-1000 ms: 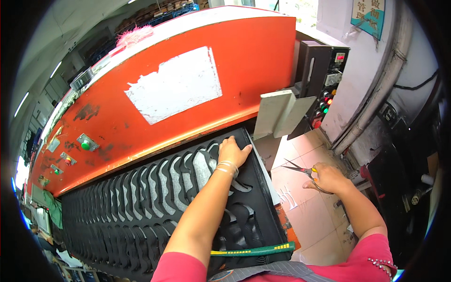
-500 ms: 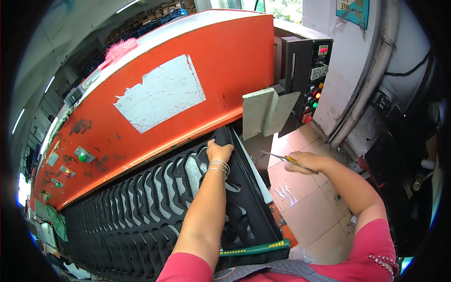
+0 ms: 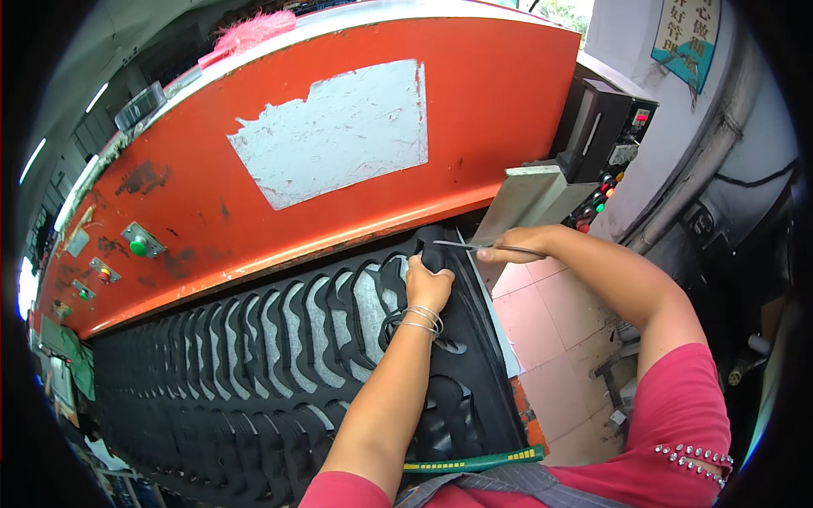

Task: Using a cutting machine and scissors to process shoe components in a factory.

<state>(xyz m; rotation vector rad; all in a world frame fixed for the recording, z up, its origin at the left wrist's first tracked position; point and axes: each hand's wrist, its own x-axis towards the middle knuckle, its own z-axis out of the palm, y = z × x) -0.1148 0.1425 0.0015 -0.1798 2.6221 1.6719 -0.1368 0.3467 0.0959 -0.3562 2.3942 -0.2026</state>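
"What's at the left?"

"A scuffed, smooth orange machine front (image 3: 483,110), and below it, from lower left to centre, the black sheet (image 3: 279,405), cut into wavy ribbons with mottled pale crescents (image 3: 366,305) between."

"How would it handle?"

"Light, soft and floppy, I'd judge, like foam, its matt face unlikely to slip. The thin ribbons could stretch or tear; the solid border toward the right offers a better hold."

"And the hands?"

"Just right of centre, the left hand (image 3: 428,284) has its grip closed on the sheet's upper right end. Next come slim, stiff metal scissors (image 3: 457,245), nearly edge-on, so I can't tell whether the blades are parted. Right of those, the right hand (image 3: 517,244) grips their handles, the sensible place."
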